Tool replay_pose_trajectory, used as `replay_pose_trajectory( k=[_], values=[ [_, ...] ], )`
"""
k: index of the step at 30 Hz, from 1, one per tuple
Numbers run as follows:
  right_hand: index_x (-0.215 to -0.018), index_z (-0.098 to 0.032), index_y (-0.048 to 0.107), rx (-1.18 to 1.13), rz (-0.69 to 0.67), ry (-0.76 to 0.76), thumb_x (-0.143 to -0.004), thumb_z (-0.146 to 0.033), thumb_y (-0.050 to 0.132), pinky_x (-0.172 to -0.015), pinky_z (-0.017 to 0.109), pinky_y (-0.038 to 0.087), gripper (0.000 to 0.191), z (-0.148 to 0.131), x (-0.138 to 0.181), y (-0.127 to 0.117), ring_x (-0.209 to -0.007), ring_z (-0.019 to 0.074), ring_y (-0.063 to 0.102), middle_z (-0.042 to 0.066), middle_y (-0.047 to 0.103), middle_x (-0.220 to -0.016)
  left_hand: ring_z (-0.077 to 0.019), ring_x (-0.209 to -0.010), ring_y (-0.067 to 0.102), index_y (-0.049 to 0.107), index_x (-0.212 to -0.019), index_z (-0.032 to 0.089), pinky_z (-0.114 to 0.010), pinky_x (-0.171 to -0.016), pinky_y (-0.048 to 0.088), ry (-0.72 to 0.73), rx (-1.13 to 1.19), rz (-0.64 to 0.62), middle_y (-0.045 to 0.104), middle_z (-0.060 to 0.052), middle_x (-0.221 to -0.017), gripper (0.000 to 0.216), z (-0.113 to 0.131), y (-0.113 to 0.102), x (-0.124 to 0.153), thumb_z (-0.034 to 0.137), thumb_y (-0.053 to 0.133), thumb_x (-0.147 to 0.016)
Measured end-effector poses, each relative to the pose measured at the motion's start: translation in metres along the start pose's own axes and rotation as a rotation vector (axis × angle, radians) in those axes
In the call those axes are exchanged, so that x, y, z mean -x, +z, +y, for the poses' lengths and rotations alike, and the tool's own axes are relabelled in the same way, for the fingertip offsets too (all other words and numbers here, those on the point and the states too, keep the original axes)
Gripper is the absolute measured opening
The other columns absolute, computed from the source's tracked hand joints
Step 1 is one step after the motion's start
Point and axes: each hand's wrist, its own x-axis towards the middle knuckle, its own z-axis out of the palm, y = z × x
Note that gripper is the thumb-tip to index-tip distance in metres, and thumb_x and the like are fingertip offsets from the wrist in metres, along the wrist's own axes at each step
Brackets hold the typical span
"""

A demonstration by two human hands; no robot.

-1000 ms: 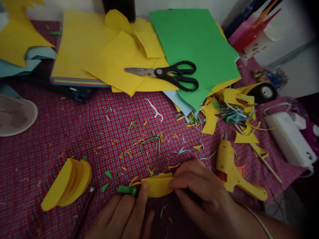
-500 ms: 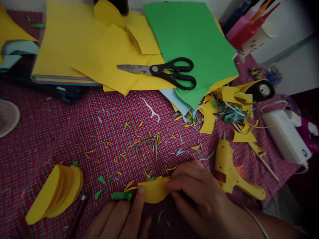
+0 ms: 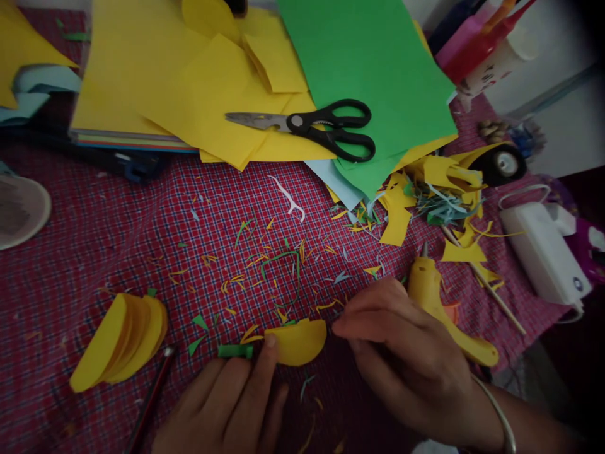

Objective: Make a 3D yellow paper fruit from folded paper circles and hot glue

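A folded yellow paper half-circle (image 3: pixel 300 345) lies on the checked cloth in front of me, its straight edge facing away. My left hand (image 3: pixel 231 397) rests at its left end, with the stretched index fingertip pressing on the paper and the thumb apart. A small rolled or folded green paper piece (image 3: pixel 235 351) lies at the tips of the other left fingers. Just off the half-circle's right end is my right hand (image 3: pixel 397 353), thumb and index finger pinched together. Whether anything is between them is hidden.
Further left stands a fanned stack of yellow folded half-circles (image 3: pixel 120 340) beside a dark red stick (image 3: pixel 150 397). A yellow glue gun (image 3: pixel 437 309) lies right of my right hand. Black-handled scissors (image 3: pixel 307 123) rest on yellow and green sheets (image 3: pixel 368 63). Paper scraps litter the cloth.
My right fingers have come off the half-circle's right end and moved slightly right. My left fingertip stays on the paper. The whole view has shifted slightly.
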Motion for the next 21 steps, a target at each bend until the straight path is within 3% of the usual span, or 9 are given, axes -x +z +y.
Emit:
replay_pose_trajectory(
  k=[4, 10, 16, 19, 21],
  values=[
    [-0.105, -0.014, 0.061, 0.009, -0.160, -0.140, -0.087, -0.003, 0.052, -0.078, 0.032, 0.049, 0.022, -0.001, -0.003, 0.007, -0.089, 0.0168, 0.060, 0.007, 0.065, -0.097, -0.0179, -0.057, 0.059, 0.057, -0.112, 0.003, -0.032, -0.052, 0.054, 0.021, 0.016, -0.023, 0.061, -0.005, -0.067, 0.030, 0.000, -0.006, -0.007, 0.021, 0.042, -0.093],
    [-0.104, -0.015, 0.063, 0.084, -0.305, -0.096, -0.096, -0.014, 0.046, -0.083, 0.034, 0.050, 0.019, -0.002, -0.004, 0.018, -0.097, 0.0182, 0.056, 0.008, 0.063, -0.105, -0.0205, -0.068, 0.062, 0.055, -0.110, 0.003, -0.036, -0.059, 0.057, -0.019, 0.038, 0.045, 0.066, -0.010, -0.080, 0.025, 0.004, -0.006, -0.010, 0.015, 0.045, -0.091],
    [-0.104, -0.017, 0.063, 0.134, -0.278, -0.090, -0.093, -0.012, 0.049, -0.080, 0.037, 0.051, 0.018, 0.001, 0.001, 0.030, -0.094, 0.0204, 0.056, 0.008, 0.061, -0.103, -0.0216, -0.074, 0.062, 0.054, -0.107, 0.007, -0.038, -0.063, 0.058, -0.121, 0.081, 0.055, 0.066, -0.010, -0.085, 0.021, 0.015, -0.006, -0.008, 0.014, 0.047, -0.088],
    [-0.102, -0.018, 0.063, 0.169, -0.227, -0.131, -0.092, -0.012, 0.049, -0.077, 0.038, 0.052, 0.018, 0.004, 0.004, 0.035, -0.091, 0.0215, 0.058, 0.008, 0.062, -0.102, -0.0206, -0.078, 0.062, 0.054, -0.107, 0.011, -0.038, -0.068, 0.058, -0.076, 0.109, -0.010, 0.066, -0.008, -0.088, 0.020, 0.020, -0.022, -0.007, 0.014, 0.045, -0.090],
    [-0.101, -0.018, 0.062, 0.159, -0.162, -0.194, -0.092, -0.012, 0.050, -0.077, 0.037, 0.052, 0.017, 0.005, 0.005, 0.035, -0.090, 0.0209, 0.058, 0.008, 0.062, -0.100, -0.0187, -0.078, 0.062, 0.056, -0.103, 0.014, -0.035, -0.069, 0.057, -0.053, 0.086, 0.020, 0.066, -0.005, -0.087, 0.016, 0.019, -0.040, -0.004, 0.014, 0.045, -0.091]
  ],
)
